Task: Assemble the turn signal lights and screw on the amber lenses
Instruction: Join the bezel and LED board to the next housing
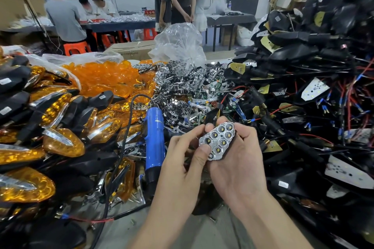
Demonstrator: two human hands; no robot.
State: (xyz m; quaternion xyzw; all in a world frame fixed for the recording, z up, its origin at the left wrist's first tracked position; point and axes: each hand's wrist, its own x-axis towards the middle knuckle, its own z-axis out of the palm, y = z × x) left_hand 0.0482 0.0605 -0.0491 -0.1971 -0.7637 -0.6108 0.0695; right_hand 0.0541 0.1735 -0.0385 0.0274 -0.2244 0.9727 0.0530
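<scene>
At the left of the frame lie many finished lights (pixel 60 141); loose amber lenses (pixel 105 79) wait above them. The blue screwdriver (pixel 154 137) lies idle at centre. The left hand (pixel 182 159) pinches a chrome reflector (pixel 217 140), pressing it into the unit the right hand (pixel 240 168) cradles with curled fingers. Lens and screws are seemingly still to come, and a heap of bare black housings (pixel 303 50) fills the right.

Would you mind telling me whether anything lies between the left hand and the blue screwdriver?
Nothing visible does. The screwdriver lies uncovered just beside the left hand, only its own black cord looping past. Both that hand and the right hand grip the reflector, though.
</scene>
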